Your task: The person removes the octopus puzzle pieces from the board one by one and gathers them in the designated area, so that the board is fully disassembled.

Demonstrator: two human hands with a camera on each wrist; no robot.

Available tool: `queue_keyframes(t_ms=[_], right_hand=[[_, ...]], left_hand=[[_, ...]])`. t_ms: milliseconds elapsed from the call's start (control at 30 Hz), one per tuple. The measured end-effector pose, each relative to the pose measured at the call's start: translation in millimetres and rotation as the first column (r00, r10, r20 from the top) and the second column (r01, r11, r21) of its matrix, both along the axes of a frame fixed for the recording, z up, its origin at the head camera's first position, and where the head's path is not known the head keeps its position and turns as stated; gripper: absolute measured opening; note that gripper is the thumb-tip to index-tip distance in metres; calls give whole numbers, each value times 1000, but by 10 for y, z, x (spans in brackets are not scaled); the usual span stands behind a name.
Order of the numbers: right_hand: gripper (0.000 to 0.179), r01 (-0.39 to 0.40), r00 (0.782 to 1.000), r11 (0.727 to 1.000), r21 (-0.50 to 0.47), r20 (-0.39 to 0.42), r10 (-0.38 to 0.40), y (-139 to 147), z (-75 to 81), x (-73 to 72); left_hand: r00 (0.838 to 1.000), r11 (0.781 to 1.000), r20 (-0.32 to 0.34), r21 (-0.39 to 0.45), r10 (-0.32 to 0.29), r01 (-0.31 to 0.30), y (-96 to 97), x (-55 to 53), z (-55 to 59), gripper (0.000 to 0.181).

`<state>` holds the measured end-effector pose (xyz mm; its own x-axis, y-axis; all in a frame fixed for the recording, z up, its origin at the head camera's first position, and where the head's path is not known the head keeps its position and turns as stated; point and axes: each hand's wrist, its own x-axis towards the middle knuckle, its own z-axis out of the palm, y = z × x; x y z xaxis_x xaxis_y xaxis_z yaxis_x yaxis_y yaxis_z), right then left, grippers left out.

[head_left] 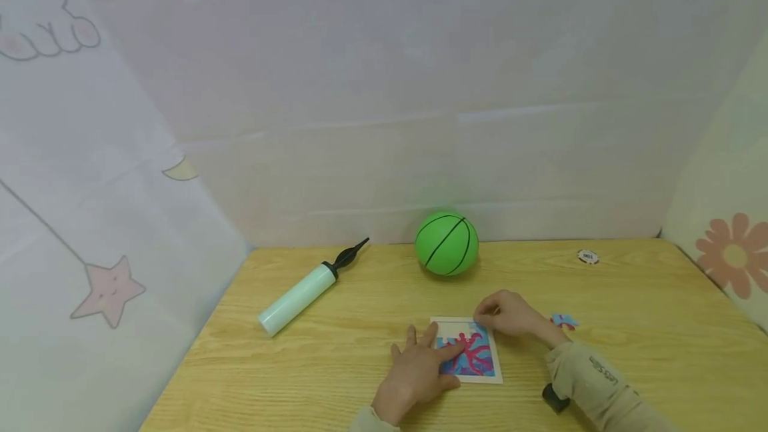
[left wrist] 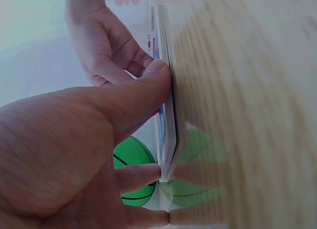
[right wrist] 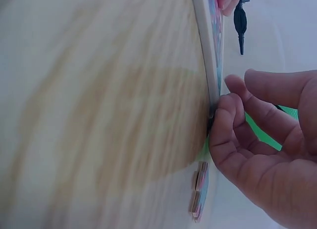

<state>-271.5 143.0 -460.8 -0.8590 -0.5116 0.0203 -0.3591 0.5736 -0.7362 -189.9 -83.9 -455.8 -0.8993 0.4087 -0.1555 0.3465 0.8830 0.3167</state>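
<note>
A jigsaw puzzle (head_left: 474, 359) of a red octopus on blue lies in a white-edged tray (head_left: 474, 379); its upper left shows bare backing. My left hand (head_left: 417, 371) lies with spread fingers over the tray's left side, the index finger on the picture and the thumb (left wrist: 157, 68) at the near edge. My right hand (head_left: 510, 314) is at the upper right corner, fingers loosely bent. In the right wrist view its fingertips (right wrist: 225, 101) are right at the tray's corner, thumb apart from them, and no piece shows between them. Loose puzzle pieces (head_left: 564, 321) lie beside the right wrist.
Behind the puzzle, a green ball (head_left: 447, 244) with black lines sits near the back edge of the wooden table (head_left: 336, 365). A mint hand pump (head_left: 299, 299) with a black nozzle lies at the left. At the back right is a round chip (head_left: 588, 257). Printed cloth walls surround the table.
</note>
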Motion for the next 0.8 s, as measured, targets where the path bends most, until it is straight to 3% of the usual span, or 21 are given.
queue_keyframes(t_ms=[567, 800], right_hand=[[13, -54, 996, 994, 93, -62, 60, -69, 110, 45], [13, -47, 997, 995, 85, -61, 53, -71, 64, 30]], left_hand=[[999, 1000, 37, -18, 22, -21, 15, -10, 15, 54], [999, 999, 17, -37, 29, -29, 42, 2, 41, 54]])
